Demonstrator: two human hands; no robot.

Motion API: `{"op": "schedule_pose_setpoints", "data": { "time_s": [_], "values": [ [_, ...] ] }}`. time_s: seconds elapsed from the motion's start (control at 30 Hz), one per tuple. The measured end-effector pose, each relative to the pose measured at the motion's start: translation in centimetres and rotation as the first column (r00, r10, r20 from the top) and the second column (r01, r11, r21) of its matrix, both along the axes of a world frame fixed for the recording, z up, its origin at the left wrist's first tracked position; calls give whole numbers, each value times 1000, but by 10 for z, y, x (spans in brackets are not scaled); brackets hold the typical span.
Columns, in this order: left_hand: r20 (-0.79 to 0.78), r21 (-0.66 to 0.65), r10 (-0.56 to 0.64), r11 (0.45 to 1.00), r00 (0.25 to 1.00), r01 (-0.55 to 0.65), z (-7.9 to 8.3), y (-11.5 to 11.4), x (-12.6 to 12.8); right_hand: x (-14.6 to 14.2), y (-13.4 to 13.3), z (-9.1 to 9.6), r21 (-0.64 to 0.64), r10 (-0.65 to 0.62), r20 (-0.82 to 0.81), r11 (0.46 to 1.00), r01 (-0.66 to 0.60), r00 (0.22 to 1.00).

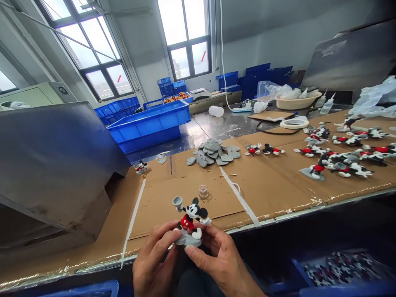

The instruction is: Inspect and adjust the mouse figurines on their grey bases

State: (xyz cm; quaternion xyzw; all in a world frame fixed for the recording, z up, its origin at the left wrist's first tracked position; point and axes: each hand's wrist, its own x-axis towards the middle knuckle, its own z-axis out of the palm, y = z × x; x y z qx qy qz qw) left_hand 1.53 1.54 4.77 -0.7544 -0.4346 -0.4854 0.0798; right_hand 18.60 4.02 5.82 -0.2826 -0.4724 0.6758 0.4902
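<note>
A black, white and red mouse figurine (192, 216) stands upright on a flat grey base (188, 239) and lifts a grey cup on one side. My left hand (159, 251) grips the left side of the base, thumb and fingers near the figurine's foot. From the right, my right hand (221, 255) holds the same base, its thumb at the front edge. Just beyond sits a small clear pot (203, 192) on the cardboard. A heap of grey heart-like base plates (212, 152) lies farther back, with a cotton swab (227, 175) nearer me.
Many mouse figurines (343, 154) lie on the cardboard at right; one stands at left (141, 167). A large metal housing (52, 173) bounds the left side. Blue crates (148, 123) stand behind. Below the table edge, a blue bin (300, 272) holds more figurines.
</note>
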Motion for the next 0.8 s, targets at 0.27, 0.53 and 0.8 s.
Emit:
{"op": "schedule_pose_setpoints", "data": {
  "time_s": [0.27, 0.53, 0.8],
  "values": [
    [72, -10, -33, 999, 997, 34, -2, 1, 4, 21, 12, -3, 371, -213, 210, 920, 124, 954],
    [118, -31, -36, 999, 992, 40, -9, -6, 13, 42, 21, -1, 813, -323, 85, 569, 122, 943],
    [-329, 109, -57, 989, 942, 98, 5, 0, 4, 58, 26, 2, 910, -416, 202, 414, -12, 887]
  ]
}}
